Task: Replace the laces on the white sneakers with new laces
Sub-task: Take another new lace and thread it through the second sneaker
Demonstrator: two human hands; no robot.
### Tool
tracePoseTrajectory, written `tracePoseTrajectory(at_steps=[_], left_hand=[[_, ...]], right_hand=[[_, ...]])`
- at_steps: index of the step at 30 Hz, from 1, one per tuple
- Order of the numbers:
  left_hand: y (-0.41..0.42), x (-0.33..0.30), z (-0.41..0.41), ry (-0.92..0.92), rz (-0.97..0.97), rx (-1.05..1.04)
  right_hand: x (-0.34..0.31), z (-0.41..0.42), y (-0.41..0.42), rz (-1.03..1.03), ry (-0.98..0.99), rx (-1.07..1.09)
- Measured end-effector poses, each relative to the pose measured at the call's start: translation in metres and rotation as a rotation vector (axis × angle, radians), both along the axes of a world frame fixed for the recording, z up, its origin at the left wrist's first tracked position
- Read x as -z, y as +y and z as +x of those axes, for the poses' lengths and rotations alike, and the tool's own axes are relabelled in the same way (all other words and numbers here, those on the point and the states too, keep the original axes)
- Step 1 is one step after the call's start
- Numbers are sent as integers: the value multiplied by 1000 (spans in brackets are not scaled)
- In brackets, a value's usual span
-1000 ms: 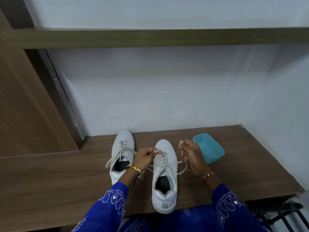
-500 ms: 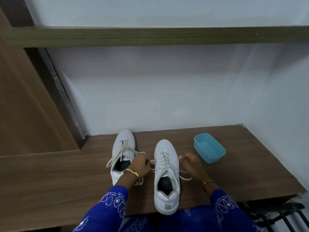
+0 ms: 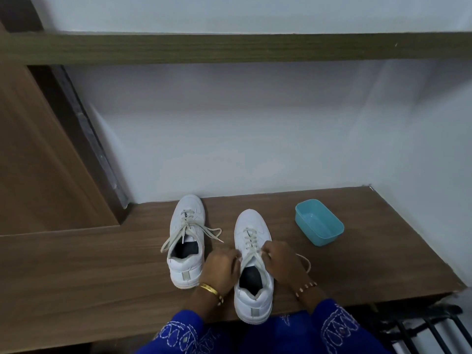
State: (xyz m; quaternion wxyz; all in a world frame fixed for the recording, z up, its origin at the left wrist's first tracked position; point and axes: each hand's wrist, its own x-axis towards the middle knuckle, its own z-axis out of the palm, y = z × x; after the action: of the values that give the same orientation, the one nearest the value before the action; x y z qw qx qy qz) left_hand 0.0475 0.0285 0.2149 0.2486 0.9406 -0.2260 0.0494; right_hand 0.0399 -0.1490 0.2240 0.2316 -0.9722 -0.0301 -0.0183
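Items, wooden ledge (image 3: 102, 272), head view:

1. Right sneaker (image 3: 252, 264), white, toe to wall, heel at the front edge, directly in front of me. Its lace (image 3: 251, 241) runs criss-cross up the eyelets. Tongue and top eyelets partly covered by my hands.
2. My left hand (image 3: 221, 267), at the sneaker's left side by the collar, fingers curled in; looks pinched on a lace end, but fingertips are hidden behind the knuckles, so grip not fully visible. Gold bangle on wrist.
3. My right hand (image 3: 282, 261), at the sneaker's right side, fingers curled, pinching the lace strand near the top eyelets. A loose loop of lace shows on the ledge just right of this hand; its end is hidden under the wrist. Beaded bracelet on wrist.
4. Hands close together, w/ only the shoe's throat between them.
5. Left sneaker (image 3: 186, 241), white, just beside item 1, toe near wall. Laced, ends untied and splayed out both sides.
6. Blue tub (image 3: 319, 222), rectangular, right of the sneakers, well apart. Contents can't be made out.
7. Blue embroidered sleeves (image 3: 184, 335), cut off at bottom edge.
8. Dark rack (image 3: 421, 325), lower right, mostly out of shot; can't tell what it is.
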Motion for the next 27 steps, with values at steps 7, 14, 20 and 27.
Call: tracePoseTrajectory(at_steps=[7,14,20,27], left_hand=[[-4,4,-1,-46,-28,4],[1,-2,10,-77,185,95],[11,17,20,-27,138,118],[26,-9,15,400,-802,-290]], right_hand=[[5,-11,-3,-31,-53,-12],[4,-10,-9,-136,-183,-59],[6,-11,-10,116,62,15],[-20,-21,-19,969,125,362]])
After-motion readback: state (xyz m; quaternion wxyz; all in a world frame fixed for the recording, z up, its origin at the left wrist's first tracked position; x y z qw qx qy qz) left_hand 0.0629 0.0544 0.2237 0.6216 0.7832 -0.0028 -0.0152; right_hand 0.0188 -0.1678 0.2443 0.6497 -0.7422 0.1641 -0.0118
